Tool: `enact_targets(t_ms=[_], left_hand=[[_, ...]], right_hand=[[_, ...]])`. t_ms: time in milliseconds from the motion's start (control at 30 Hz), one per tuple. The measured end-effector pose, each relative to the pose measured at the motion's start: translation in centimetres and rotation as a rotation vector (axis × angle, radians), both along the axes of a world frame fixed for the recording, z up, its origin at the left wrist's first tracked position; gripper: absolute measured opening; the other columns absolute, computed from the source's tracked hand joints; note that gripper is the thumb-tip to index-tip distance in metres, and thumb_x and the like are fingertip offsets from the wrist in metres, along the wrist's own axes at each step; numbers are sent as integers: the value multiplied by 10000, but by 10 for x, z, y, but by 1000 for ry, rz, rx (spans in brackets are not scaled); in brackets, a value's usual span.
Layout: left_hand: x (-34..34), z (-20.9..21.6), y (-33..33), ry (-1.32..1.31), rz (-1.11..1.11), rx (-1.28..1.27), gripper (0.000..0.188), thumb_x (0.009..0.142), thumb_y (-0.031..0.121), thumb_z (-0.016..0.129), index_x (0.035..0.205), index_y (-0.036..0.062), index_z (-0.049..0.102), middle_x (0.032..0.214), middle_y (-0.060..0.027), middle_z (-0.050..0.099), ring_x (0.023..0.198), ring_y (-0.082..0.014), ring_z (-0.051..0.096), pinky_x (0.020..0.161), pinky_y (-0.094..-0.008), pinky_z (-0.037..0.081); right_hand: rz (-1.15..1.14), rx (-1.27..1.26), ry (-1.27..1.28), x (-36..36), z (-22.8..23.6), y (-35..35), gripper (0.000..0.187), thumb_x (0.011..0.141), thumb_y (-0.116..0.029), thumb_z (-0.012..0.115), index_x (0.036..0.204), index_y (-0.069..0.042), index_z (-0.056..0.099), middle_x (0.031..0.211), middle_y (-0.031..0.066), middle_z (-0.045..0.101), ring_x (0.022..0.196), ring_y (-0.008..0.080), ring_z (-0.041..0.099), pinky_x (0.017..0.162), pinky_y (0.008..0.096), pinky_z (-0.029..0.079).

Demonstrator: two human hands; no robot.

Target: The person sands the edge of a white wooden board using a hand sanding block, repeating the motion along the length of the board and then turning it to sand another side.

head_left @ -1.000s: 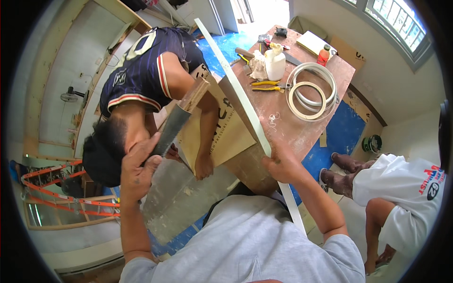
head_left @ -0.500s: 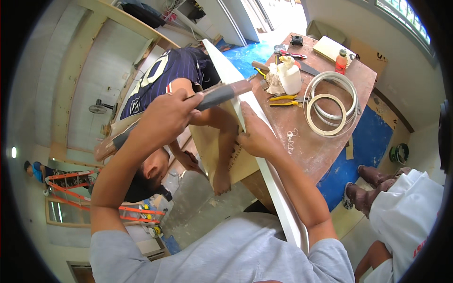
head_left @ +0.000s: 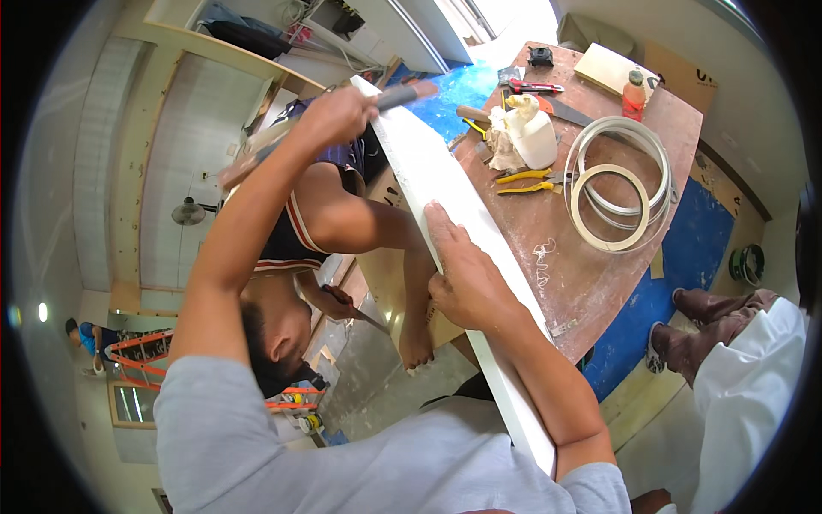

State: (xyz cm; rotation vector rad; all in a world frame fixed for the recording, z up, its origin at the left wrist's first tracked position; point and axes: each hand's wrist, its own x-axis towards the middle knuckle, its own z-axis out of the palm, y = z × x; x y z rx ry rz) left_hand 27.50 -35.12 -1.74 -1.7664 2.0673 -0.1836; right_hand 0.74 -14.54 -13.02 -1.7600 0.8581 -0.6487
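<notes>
My left hand (head_left: 338,116) is closed round a long bar (head_left: 398,96) with brown ends and dark grey bands, which looks like a sanding block. The bar is smeared by motion and crosses the far end of a long white board (head_left: 428,171). My right hand (head_left: 475,274) grips this board around its middle, fingers along its face and thumb at its left edge. The board runs towards my body, under my right forearm. Just left of it, a co-worker (head_left: 295,214) bends low, with one hand (head_left: 417,344) on a brown sheet (head_left: 385,283).
On the worktable (head_left: 505,231) lie yellow-handled pliers (head_left: 527,182), edging coils (head_left: 616,231), a white bottle (head_left: 533,137), a red bottle (head_left: 634,98) and a cutter knife (head_left: 535,86). Another person (head_left: 736,368) stands at right. An orange ladder (head_left: 141,355) stands far left.
My left hand and the bar have moved away from me, to the board's far end. More of the board's white face shows. The co-worker's head and shoulder have shifted towards me.
</notes>
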Motion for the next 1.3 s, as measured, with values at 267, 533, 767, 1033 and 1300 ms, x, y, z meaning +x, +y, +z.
enact_targets(t_ms=[267, 533, 767, 1033, 1300], left_hand=[[2, 33, 10, -57, -136, 33, 334, 1015, 314, 690, 1290, 139, 763, 1037, -207, 721, 956, -419, 715, 832, -527, 555], [-19, 33, 51, -4, -262, 113, 386, 1028, 261, 692, 1387, 122, 711, 949, -181, 608, 883, -406, 660, 770, -501, 512], [94, 0, -95, -92, -142, 23, 413, 1049, 342, 660, 1383, 108, 724, 1093, -227, 699, 1070, -442, 683, 922, -491, 535], [-41, 49, 48, -140, -251, 202, 360, 1045, 340, 661, 1353, 167, 734, 1075, -166, 677, 946, -415, 710, 841, -523, 548], [78, -4, -86, -56, -151, 53, 385, 1029, 296, 688, 1352, 94, 747, 1104, -242, 726, 1051, -437, 701, 913, -506, 544]], right_hand=[[13, 13, -35, 2, -3, -6, 907, 867, -25, 588, 1683, 29, 196, 1755, 244, 255, 1468, 626, 394, 1210, 579, 426], [7, 46, -65, -3, -3, -8, 912, 851, -3, 605, 1675, 36, 215, 1748, 252, 269, 1453, 661, 386, 1184, 600, 437], [63, 7, -43, 10, 0, 3, 930, 852, -34, 614, 1679, 47, 198, 1750, 273, 253, 1444, 650, 415, 1169, 623, 431], [-16, 28, -9, 4, -9, -6, 939, 850, -31, 618, 1685, 38, 193, 1761, 261, 234, 1460, 644, 401, 1139, 658, 442], [83, 50, -33, 4, -1, -1, 989, 851, -48, 644, 1700, 14, 140, 1774, 240, 207, 1459, 663, 383, 1147, 690, 430]])
